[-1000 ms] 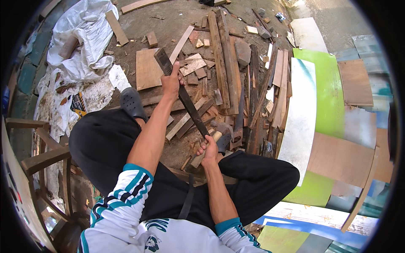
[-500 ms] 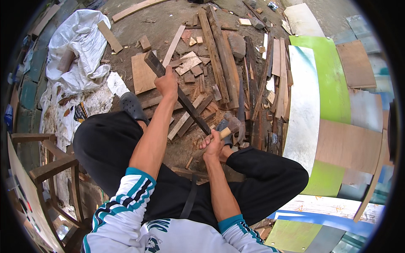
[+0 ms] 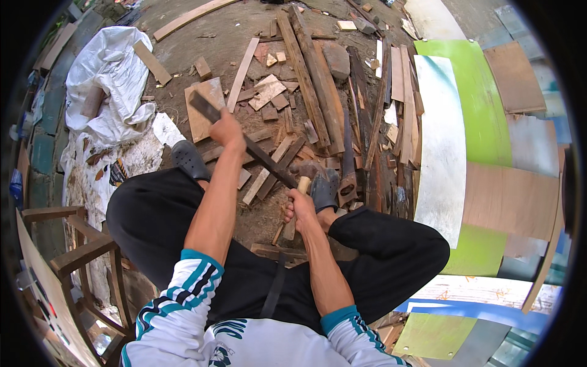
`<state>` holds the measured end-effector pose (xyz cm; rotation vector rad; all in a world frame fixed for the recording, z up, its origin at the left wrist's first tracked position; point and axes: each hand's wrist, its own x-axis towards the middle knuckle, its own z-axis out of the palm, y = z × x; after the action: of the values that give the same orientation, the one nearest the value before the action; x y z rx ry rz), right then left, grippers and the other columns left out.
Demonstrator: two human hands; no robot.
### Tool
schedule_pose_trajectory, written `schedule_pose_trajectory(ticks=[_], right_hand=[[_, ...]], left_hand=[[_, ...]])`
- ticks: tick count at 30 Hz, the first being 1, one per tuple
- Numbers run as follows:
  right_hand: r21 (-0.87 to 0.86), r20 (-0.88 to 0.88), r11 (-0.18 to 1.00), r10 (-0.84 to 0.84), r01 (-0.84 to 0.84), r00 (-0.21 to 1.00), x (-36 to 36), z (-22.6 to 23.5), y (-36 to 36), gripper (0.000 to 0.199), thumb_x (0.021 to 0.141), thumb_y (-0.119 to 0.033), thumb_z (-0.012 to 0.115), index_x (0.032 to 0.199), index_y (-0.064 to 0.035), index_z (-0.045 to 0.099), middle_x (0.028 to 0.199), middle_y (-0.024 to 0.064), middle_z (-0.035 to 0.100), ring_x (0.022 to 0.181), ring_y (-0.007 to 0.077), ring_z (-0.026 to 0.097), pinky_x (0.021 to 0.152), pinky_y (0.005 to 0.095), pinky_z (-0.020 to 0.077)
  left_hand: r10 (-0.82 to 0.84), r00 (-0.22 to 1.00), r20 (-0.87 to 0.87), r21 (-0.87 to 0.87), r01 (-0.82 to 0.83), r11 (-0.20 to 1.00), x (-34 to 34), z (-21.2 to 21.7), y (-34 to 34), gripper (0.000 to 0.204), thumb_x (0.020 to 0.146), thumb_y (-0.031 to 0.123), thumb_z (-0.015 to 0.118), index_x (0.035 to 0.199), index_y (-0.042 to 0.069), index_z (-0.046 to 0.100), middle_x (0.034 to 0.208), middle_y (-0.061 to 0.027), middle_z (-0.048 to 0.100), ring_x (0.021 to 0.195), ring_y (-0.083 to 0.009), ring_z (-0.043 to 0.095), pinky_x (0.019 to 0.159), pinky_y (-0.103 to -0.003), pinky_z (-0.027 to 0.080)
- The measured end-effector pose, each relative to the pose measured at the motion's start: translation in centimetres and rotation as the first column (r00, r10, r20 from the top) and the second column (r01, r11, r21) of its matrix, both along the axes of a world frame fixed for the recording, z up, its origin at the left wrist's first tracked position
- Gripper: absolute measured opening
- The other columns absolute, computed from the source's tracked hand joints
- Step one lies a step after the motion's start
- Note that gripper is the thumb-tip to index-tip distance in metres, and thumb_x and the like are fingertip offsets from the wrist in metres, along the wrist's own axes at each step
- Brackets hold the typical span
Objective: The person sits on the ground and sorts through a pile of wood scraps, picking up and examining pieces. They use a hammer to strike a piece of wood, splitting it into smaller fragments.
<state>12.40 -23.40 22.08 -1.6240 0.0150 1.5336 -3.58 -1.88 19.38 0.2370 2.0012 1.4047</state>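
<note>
My left hand [image 3: 227, 129] is closed around a long dark wooden stick [image 3: 264, 158], which slants from upper left down toward my right hand. My right hand [image 3: 300, 208] grips a hammer [image 3: 303, 184] by its pale wooden handle. The hammer's head is blurred and lies beside the stick's lower end; whether they touch I cannot tell. Beneath the stick, several wood offcuts [image 3: 269, 177] are strewn on the dirt ground between my grey clogs [image 3: 324, 188]. A handsaw [image 3: 348, 183] with a brown handle lies just right of the right clog.
Long planks [image 3: 309, 85] lie ahead, with a pile of narrow boards [image 3: 400, 110] farther right. White and green sheets [image 3: 440, 147] stand along the right side. At far left are a white sack [image 3: 110, 67] and a wooden stool [image 3: 82, 251]. A brown board [image 3: 205, 110] lies beyond my left hand.
The hammer has swung leftward, from right of the stick to close by its lower end. The stick and my left hand have shifted slightly left and tilted flatter; the grips are unchanged.
</note>
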Motion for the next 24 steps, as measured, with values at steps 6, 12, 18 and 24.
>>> schedule_pose_trajectory(ticks=[6, 12, 18, 24], right_hand=[[0.192, -0.09, 0.961, -0.183, 0.197, 0.979, 2.8, 2.9, 1.1, 0.025, 0.088, -0.021, 0.061, 0.075, -0.0105, 0.043, 0.052, 0.0008, 0.041, 0.038, 0.0151, 0.043, 0.038, 0.0351, 0.0377], [-0.055, -0.184, 0.998, 0.002, -0.012, 0.983, -0.8, -1.9, -0.6, 0.024, 0.088, -0.02, 0.061, 0.075, -0.0099, 0.044, 0.054, -0.0019, 0.04, 0.04, 0.0135, 0.041, 0.04, 0.0342, 0.0373], [0.032, -0.282, 0.992, -0.107, 0.121, 0.953, 2.0, 0.9, 0.2, 0.024, 0.089, -0.022, 0.06, 0.075, -0.013, 0.042, 0.053, -0.0031, 0.039, 0.041, 0.0125, 0.041, 0.041, 0.0331, 0.0372], [0.104, -0.205, 0.973, -0.183, 0.208, 0.961, 2.9, 0.8, 1.3, 0.024, 0.09, -0.021, 0.059, 0.075, -0.0137, 0.042, 0.053, -0.0032, 0.038, 0.04, 0.0117, 0.041, 0.04, 0.0325, 0.0372]], left_hand=[[-0.076, 0.985, 0.156, 0.153, 0.052, 0.987, 0.2, 2.0, -0.8, 0.028, 0.084, 0.016, 0.065, 0.062, 0.005, 0.053, 0.055, -0.005, 0.05, 0.043, -0.0172, 0.047, 0.043, -0.034, 0.042], [-0.089, 0.996, 0.003, 0.054, 0.089, 0.995, -0.5, -0.4, 0.1, 0.032, 0.082, 0.022, 0.066, 0.065, -0.004, 0.058, 0.06, -0.0097, 0.058, 0.047, -0.0207, 0.054, 0.047, -0.037, 0.043], [-0.126, 0.965, 0.23, 0.244, 0.068, 0.967, -1.3, 0.8, -1.3, 0.029, 0.084, 0.017, 0.066, 0.064, 0.006, 0.049, 0.056, -0.0038, 0.049, 0.045, -0.0166, 0.049, 0.045, -0.034, 0.042], [-0.228, 0.894, 0.386, 0.339, 0.092, 0.936, -1.4, 1.4, -1.9, 0.027, 0.087, 0.016, 0.065, 0.069, 0.009, 0.046, 0.056, -0.0009, 0.042, 0.044, -0.0149, 0.042, 0.046, -0.033, 0.041]])
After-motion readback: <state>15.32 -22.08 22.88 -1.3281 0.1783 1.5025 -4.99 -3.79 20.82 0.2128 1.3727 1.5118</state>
